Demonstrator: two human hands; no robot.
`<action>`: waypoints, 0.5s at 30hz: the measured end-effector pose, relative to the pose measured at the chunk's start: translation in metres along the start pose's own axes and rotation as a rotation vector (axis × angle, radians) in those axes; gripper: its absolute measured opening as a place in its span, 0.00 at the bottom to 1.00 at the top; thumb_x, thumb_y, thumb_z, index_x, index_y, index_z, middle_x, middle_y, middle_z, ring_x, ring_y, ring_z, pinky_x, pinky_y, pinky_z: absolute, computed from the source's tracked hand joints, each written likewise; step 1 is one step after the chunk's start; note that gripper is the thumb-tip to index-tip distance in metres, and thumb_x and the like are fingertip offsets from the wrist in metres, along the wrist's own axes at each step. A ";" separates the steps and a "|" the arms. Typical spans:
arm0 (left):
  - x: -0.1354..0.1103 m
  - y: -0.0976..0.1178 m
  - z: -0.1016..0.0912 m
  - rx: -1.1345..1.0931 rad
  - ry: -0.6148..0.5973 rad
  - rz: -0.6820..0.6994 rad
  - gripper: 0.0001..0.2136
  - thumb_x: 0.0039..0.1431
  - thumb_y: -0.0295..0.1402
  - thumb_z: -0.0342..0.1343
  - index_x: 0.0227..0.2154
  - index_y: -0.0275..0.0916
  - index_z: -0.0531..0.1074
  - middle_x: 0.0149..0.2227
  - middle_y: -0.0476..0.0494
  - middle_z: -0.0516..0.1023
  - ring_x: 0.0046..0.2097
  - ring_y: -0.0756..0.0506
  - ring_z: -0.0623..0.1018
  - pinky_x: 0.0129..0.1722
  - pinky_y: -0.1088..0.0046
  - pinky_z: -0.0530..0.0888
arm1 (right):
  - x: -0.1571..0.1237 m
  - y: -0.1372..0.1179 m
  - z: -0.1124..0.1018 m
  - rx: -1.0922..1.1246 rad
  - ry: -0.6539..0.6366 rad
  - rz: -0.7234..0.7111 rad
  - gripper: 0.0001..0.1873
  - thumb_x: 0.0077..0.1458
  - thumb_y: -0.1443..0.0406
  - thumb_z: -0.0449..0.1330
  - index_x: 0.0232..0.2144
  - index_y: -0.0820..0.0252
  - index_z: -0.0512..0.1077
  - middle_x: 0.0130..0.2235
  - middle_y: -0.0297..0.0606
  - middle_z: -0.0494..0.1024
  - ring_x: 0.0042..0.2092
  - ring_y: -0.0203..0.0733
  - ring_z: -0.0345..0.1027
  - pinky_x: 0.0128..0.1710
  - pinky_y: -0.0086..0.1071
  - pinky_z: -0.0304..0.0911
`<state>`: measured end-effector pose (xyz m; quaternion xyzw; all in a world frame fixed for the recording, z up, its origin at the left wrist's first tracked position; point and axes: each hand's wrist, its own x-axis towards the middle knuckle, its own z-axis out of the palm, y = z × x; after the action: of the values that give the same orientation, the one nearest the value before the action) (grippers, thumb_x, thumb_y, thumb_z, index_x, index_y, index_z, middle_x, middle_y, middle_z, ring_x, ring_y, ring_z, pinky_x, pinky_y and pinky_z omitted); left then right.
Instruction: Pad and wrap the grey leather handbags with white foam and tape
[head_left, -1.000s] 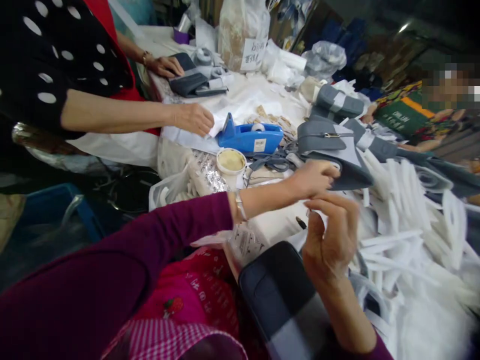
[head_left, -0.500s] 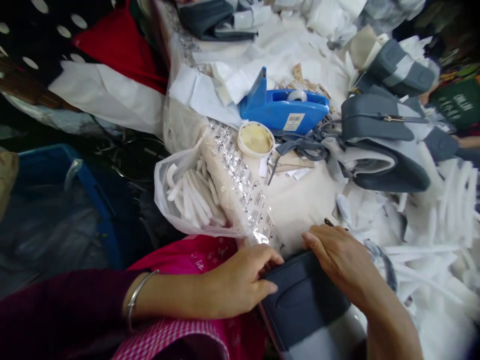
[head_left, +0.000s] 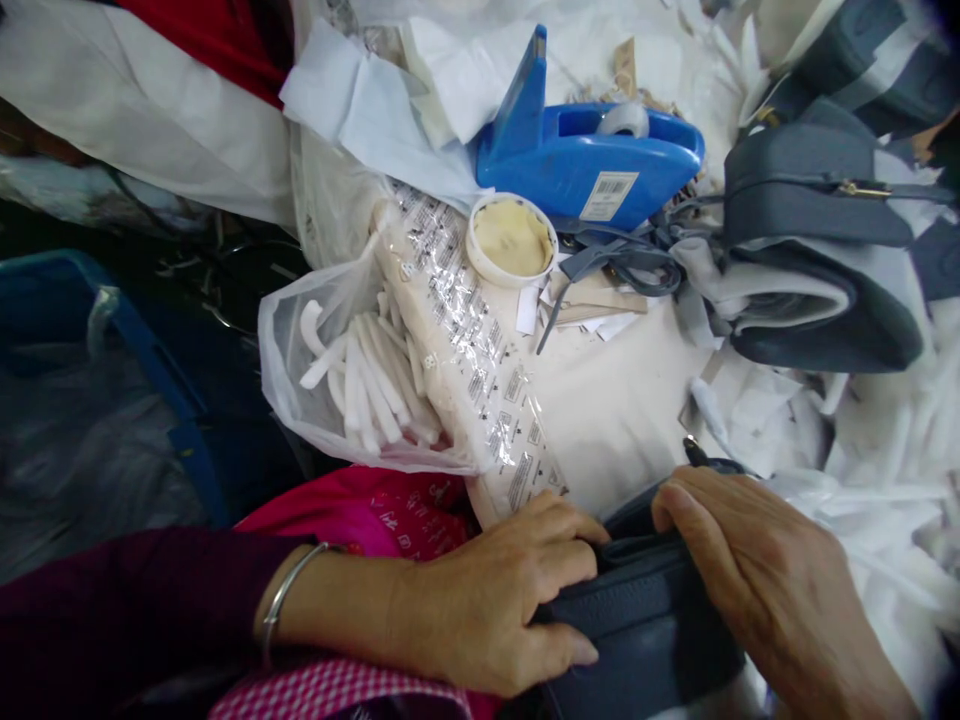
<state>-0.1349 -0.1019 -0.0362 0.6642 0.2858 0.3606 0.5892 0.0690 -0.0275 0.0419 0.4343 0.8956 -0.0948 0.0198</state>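
Observation:
A dark navy leather bag (head_left: 645, 620) lies at the table's near edge in front of me. My left hand (head_left: 495, 600) grips its left side, fingers curled over the top edge and thumb underneath. On the bag's right top corner rests my right hand (head_left: 765, 580), its fingers bent over the edge and pressing on it. A small dark piece (head_left: 694, 450) pokes up just beyond my right fingertips.
A blue tape dispenser (head_left: 585, 160) stands at the back, a round tub of yellowish paste (head_left: 511, 238) beside it. Grey bags (head_left: 817, 250) are stacked at right. A clear bag of white strips (head_left: 352, 380) and a plastic sleeve of tags (head_left: 480, 370) lie left. White padding (head_left: 885, 440) covers the right. A blue crate (head_left: 97, 330) sits below left.
The view has tilted down and closer. Both hands dropped from the grey bag at mid-table onto the navy bag, and now curl over its top edge.

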 end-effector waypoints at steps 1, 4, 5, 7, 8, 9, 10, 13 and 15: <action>0.002 -0.001 -0.001 0.001 -0.016 0.016 0.08 0.55 0.32 0.58 0.37 0.37 0.67 0.52 0.37 0.68 0.54 0.41 0.67 0.55 0.62 0.65 | 0.000 0.001 0.000 -0.001 -0.023 0.009 0.22 0.66 0.57 0.43 0.22 0.54 0.64 0.22 0.34 0.66 0.26 0.40 0.59 0.31 0.35 0.52; 0.006 -0.001 -0.002 0.102 -0.077 0.019 0.10 0.54 0.32 0.57 0.37 0.36 0.67 0.46 0.38 0.72 0.52 0.41 0.67 0.56 0.62 0.65 | -0.001 0.004 0.000 0.012 -0.037 0.026 0.22 0.66 0.57 0.43 0.22 0.55 0.64 0.23 0.34 0.68 0.27 0.40 0.60 0.33 0.35 0.52; 0.006 -0.001 -0.002 0.160 -0.088 0.016 0.11 0.54 0.34 0.58 0.39 0.36 0.67 0.46 0.37 0.72 0.52 0.40 0.67 0.56 0.62 0.64 | 0.000 0.005 0.000 0.020 -0.040 0.023 0.22 0.66 0.57 0.43 0.23 0.55 0.65 0.24 0.34 0.68 0.28 0.40 0.61 0.34 0.35 0.52; 0.007 -0.001 -0.001 0.260 -0.093 0.004 0.16 0.54 0.38 0.59 0.41 0.34 0.66 0.48 0.34 0.71 0.54 0.39 0.67 0.57 0.62 0.63 | 0.002 0.005 0.002 0.038 -0.065 0.004 0.23 0.67 0.57 0.42 0.23 0.55 0.65 0.24 0.33 0.69 0.29 0.40 0.62 0.36 0.35 0.52; 0.007 -0.001 -0.001 0.291 -0.097 -0.006 0.18 0.54 0.40 0.59 0.43 0.34 0.66 0.49 0.34 0.71 0.54 0.38 0.67 0.58 0.62 0.63 | 0.004 0.004 0.003 0.043 -0.086 -0.004 0.24 0.67 0.56 0.41 0.23 0.55 0.65 0.25 0.33 0.69 0.29 0.40 0.62 0.37 0.35 0.52; 0.007 -0.001 -0.001 0.311 -0.103 -0.024 0.19 0.55 0.41 0.59 0.44 0.33 0.66 0.49 0.34 0.71 0.53 0.38 0.68 0.58 0.62 0.63 | 0.006 0.002 0.004 0.045 -0.111 -0.012 0.25 0.67 0.56 0.40 0.22 0.55 0.64 0.24 0.33 0.69 0.29 0.39 0.62 0.38 0.36 0.52; 0.006 0.000 -0.001 0.324 -0.110 -0.051 0.20 0.55 0.42 0.59 0.44 0.33 0.66 0.48 0.34 0.72 0.52 0.39 0.70 0.58 0.62 0.64 | 0.009 0.000 0.005 0.043 -0.140 -0.017 0.25 0.67 0.56 0.39 0.22 0.56 0.64 0.24 0.33 0.69 0.29 0.39 0.63 0.39 0.36 0.52; 0.004 0.002 -0.001 0.348 -0.089 -0.133 0.20 0.55 0.41 0.59 0.46 0.35 0.67 0.47 0.35 0.74 0.52 0.38 0.71 0.56 0.61 0.65 | 0.014 -0.010 0.005 -0.005 -0.213 -0.014 0.27 0.68 0.56 0.39 0.22 0.56 0.66 0.24 0.32 0.72 0.29 0.39 0.64 0.41 0.37 0.52; 0.002 0.001 -0.001 0.357 -0.040 -0.157 0.20 0.54 0.38 0.59 0.49 0.38 0.67 0.48 0.37 0.74 0.52 0.37 0.72 0.55 0.61 0.67 | 0.017 -0.017 0.006 -0.064 -0.223 -0.009 0.27 0.68 0.56 0.39 0.23 0.56 0.69 0.24 0.33 0.75 0.29 0.39 0.67 0.43 0.38 0.53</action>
<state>-0.1342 -0.0997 -0.0348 0.7408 0.3844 0.2440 0.4940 0.0448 -0.0261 0.0370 0.4164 0.8922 -0.1139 0.1326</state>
